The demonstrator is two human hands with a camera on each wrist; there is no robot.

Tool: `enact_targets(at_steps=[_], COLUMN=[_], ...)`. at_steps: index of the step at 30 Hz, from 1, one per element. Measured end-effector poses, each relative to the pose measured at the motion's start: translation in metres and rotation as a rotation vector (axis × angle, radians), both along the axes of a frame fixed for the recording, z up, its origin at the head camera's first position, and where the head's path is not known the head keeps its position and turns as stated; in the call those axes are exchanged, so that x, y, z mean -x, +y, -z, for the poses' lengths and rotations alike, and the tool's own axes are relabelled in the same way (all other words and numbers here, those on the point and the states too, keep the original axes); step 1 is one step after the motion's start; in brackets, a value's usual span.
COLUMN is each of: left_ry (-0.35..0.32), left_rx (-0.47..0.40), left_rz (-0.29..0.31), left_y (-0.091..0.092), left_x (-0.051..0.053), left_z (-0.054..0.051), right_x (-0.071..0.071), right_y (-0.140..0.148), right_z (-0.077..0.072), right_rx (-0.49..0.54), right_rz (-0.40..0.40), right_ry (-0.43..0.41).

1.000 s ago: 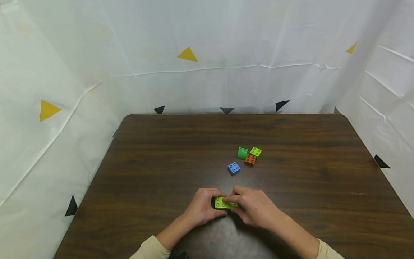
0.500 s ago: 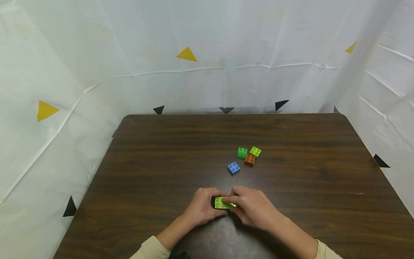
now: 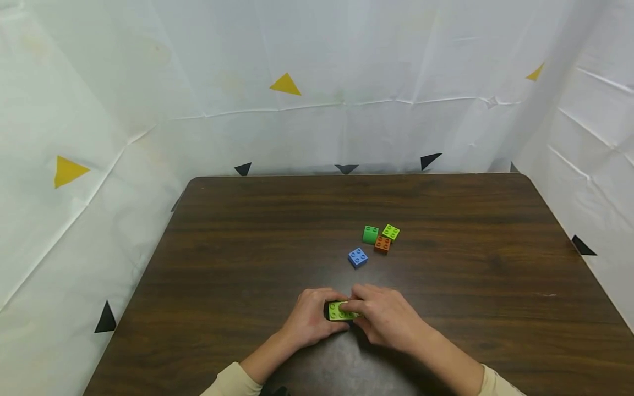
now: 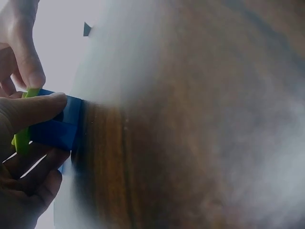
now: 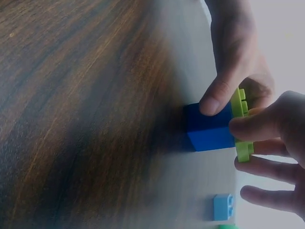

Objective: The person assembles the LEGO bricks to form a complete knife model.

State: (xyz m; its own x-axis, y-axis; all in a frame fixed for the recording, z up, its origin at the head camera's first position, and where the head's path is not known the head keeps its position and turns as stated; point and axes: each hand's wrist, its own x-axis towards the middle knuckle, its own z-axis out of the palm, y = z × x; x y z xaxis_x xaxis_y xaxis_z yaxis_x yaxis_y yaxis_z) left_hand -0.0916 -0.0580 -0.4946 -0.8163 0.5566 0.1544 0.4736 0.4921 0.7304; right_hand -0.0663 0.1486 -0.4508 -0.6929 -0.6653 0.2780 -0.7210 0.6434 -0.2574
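Note:
Near the front of the table, a lime-green studded plate (image 3: pixel 335 312) tops a stack of blue toy building bricks (image 5: pixel 212 136). My left hand (image 3: pixel 313 316) grips the blue stack between thumb and fingers, seen from the side in the left wrist view. From the right, my right hand (image 3: pixel 388 316) pinches the lime plate's right end, one finger lying over its studs. In the right wrist view, the right thumb touches the edge where plate and blue bricks meet. Fingers hide the plate's right end in the head view.
Beyond the hands lie a small blue brick (image 3: pixel 358 257), an orange-brown brick (image 3: pixel 382 244), a green curved brick (image 3: pixel 370 234) and a lime-green brick (image 3: pixel 391 232). The last three sit close together. White sheeting (image 3: pixel 317 132) surrounds the dark wooden table (image 3: pixel 257 231).
Both hands stay almost in place around the stack. The right fingers shift slightly and cover a little more of the lime plate's right end. The loose bricks have not moved.

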Motion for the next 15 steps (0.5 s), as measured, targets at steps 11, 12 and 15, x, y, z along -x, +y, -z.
enact_targets(at_steps=[11,12,15], left_ry=[0.014,0.014,0.018], left_rx=[0.007,-0.003,-0.037], left_rz=[0.029,0.030,0.029], left_y=[-0.0012,-0.0013,-0.0013], left_x=[0.0016,0.0015,0.0010], left_z=[0.0002,0.0002,0.0007], right_x=[-0.0003,-0.0003,-0.0004], right_y=[-0.0012,-0.0010,-0.0007], right_z=[-0.0003,-0.0004,-0.0005], right_rx=[0.003,0.003,0.007], right_rz=[0.012,0.013,0.012], right_ry=[-0.049,-0.047,-0.040])
